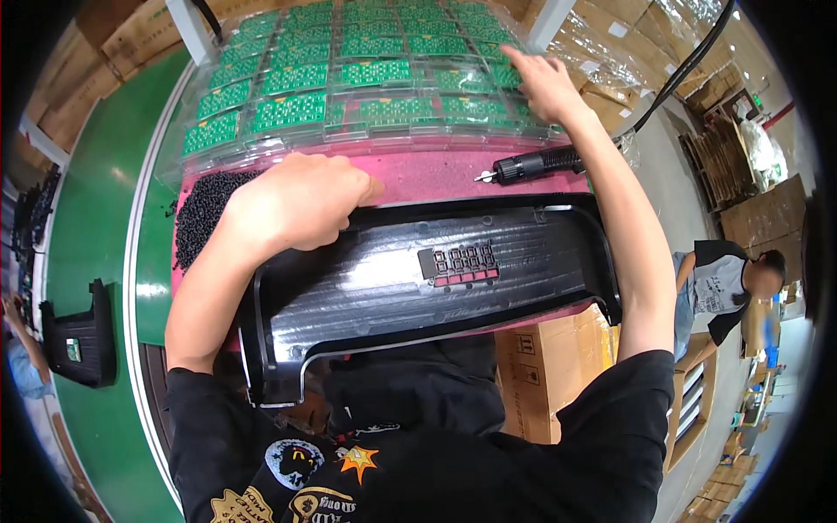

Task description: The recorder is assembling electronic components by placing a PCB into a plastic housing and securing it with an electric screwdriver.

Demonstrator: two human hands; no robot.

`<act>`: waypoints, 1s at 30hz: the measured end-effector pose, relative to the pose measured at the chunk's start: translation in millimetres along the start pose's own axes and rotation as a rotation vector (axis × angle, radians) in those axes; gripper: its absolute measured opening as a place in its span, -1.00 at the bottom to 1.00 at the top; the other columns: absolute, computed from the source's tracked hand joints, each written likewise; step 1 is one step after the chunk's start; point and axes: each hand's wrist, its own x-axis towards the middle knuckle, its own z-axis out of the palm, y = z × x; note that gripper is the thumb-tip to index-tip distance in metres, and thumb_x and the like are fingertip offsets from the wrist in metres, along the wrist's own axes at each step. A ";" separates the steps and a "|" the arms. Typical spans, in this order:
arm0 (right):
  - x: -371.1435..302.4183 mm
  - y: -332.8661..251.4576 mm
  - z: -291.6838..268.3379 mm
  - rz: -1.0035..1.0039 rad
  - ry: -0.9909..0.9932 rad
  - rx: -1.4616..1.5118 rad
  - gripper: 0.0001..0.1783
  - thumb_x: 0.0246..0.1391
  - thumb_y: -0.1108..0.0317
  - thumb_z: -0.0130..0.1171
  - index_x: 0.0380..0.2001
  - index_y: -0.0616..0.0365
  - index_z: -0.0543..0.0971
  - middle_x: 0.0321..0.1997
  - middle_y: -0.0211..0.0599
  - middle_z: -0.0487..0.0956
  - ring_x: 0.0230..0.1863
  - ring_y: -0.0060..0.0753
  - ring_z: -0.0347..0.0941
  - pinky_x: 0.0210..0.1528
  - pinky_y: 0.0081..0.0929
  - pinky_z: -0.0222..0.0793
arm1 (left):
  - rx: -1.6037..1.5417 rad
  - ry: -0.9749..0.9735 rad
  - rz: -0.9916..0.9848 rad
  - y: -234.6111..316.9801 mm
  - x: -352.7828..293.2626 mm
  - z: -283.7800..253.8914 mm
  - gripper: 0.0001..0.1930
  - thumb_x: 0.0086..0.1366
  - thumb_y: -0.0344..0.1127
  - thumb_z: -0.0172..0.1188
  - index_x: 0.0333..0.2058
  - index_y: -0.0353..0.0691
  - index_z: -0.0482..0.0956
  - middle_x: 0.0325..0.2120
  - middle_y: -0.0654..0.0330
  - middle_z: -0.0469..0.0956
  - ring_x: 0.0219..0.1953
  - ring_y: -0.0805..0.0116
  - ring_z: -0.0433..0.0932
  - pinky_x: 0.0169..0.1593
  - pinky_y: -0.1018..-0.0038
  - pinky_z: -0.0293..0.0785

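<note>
A long black plastic panel [366, 296] lies in front of me on a pink work mat [427, 174], with display-shaped cut-outs near its middle. Over its far left edge is my left hand [301, 202], fingers curled in; whatever they hold, if anything, is hidden. Small black screws [205, 213] are heaped beside that wrist. My right hand [547, 84] reaches to the far right, index finger stretched out, touching or just over the green circuit boards [375, 72] in clear plastic trays. I see nothing held in it. A black power screwdriver [532, 166] lies between the boards and the panel.
To the left runs a green conveyor [100, 200] carrying another black panel [80, 336] with a small board in it. A cardboard box [549, 366] stands below the panel at right. A co-worker [724, 288] is farther right; another person's arm [28, 336] shows at far left.
</note>
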 end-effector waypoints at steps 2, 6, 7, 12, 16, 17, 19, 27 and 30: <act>-3.3 4.2 -2.4 -0.043 0.299 -0.153 -0.11 -0.07 0.70 0.08 0.38 0.02 0.13 0.15 -0.05 0.47 0.24 -0.05 0.35 0.34 0.02 0.12 | 0.095 0.061 0.029 -4.8 0.2 0.4 -0.75 0.04 -0.49 0.31 -0.25 -0.27 0.55 -0.34 0.01 0.62 -0.15 -0.07 0.57 -0.16 0.10 0.49; -27.6 -52.3 -42.8 -0.053 0.577 0.681 -0.13 0.12 0.48 0.23 0.41 0.04 0.01 0.17 -0.06 0.41 0.18 -0.08 0.39 0.26 -0.23 0.32 | -0.176 0.269 0.078 -7.8 -0.7 -9.5 -0.59 -0.03 -0.38 0.45 -0.16 -0.32 0.57 -0.30 0.02 0.63 -0.20 0.08 0.61 -0.14 0.26 0.54; -43.5 -87.6 -63.9 -0.003 0.555 0.960 -0.13 0.11 0.52 0.22 0.41 0.09 0.01 0.14 -0.08 0.42 0.16 -0.16 0.41 0.24 -0.26 0.34 | -0.259 0.411 0.105 -6.6 -0.8 -11.3 -0.50 -0.04 -0.36 0.47 -0.09 -0.33 0.54 -0.27 0.04 0.63 -0.20 0.17 0.61 -0.13 0.32 0.55; -33.5 -122.0 -51.0 -1.382 0.726 1.647 -0.15 0.03 0.60 0.24 0.35 0.20 0.07 0.10 -0.05 0.41 0.16 -0.27 0.40 0.24 -0.28 0.36 | -0.666 0.734 0.213 34.7 10.7 -16.4 -0.29 -0.05 -0.42 0.50 0.13 -0.28 0.46 -0.11 0.19 0.60 -0.12 0.41 0.57 -0.11 0.48 0.57; -134.1 -170.7 -93.3 -0.062 0.521 1.913 -0.25 0.06 0.61 0.20 0.30 0.24 0.15 0.05 -0.08 0.46 0.09 -0.31 0.46 0.19 -0.26 0.42 | -0.680 0.667 0.199 36.4 6.9 -6.4 -0.39 -0.01 -0.49 0.45 0.09 -0.30 0.51 -0.10 0.18 0.59 -0.13 0.48 0.55 -0.11 0.56 0.56; -141.6 -167.1 -92.2 -0.044 0.469 1.760 -0.27 0.11 0.58 0.15 0.33 0.28 0.14 0.12 -0.06 0.46 0.16 -0.30 0.42 0.25 -0.27 0.33 | -0.654 0.690 0.220 36.8 10.2 -2.7 -0.43 0.00 -0.49 0.43 0.06 -0.28 0.54 -0.16 0.18 0.59 -0.19 0.51 0.55 -0.21 0.60 0.57; -155.2 -155.2 -86.3 -0.082 0.378 1.568 -0.36 0.21 0.50 0.11 0.31 0.41 0.17 0.21 -0.09 0.43 0.24 -0.37 0.34 0.30 -0.40 0.22 | -0.683 0.623 0.207 38.4 13.6 4.0 -0.43 -0.02 -0.48 0.44 0.05 -0.28 0.54 -0.20 0.20 0.59 -0.24 0.51 0.55 -0.27 0.60 0.56; -205.4 -129.7 -44.3 0.102 0.025 1.044 -0.43 -0.02 0.32 0.38 0.07 0.20 0.46 0.09 -0.14 0.49 0.18 -0.11 0.37 0.25 -0.29 0.24 | -0.441 0.369 0.310 43.0 25.0 37.3 -0.45 -0.07 -0.32 0.47 -0.07 -0.33 0.51 -0.36 0.10 0.50 -0.51 0.27 0.46 -0.36 0.34 0.44; -207.9 -129.2 -34.3 0.034 0.009 0.945 -0.42 -0.06 0.30 0.41 0.05 0.19 0.48 0.15 -0.14 0.43 0.24 -0.03 0.27 0.29 -0.22 0.17 | -0.389 0.293 0.278 44.8 25.8 42.7 -0.45 -0.07 -0.31 0.47 -0.07 -0.32 0.50 -0.31 0.10 0.48 -0.45 0.20 0.49 -0.33 0.31 0.46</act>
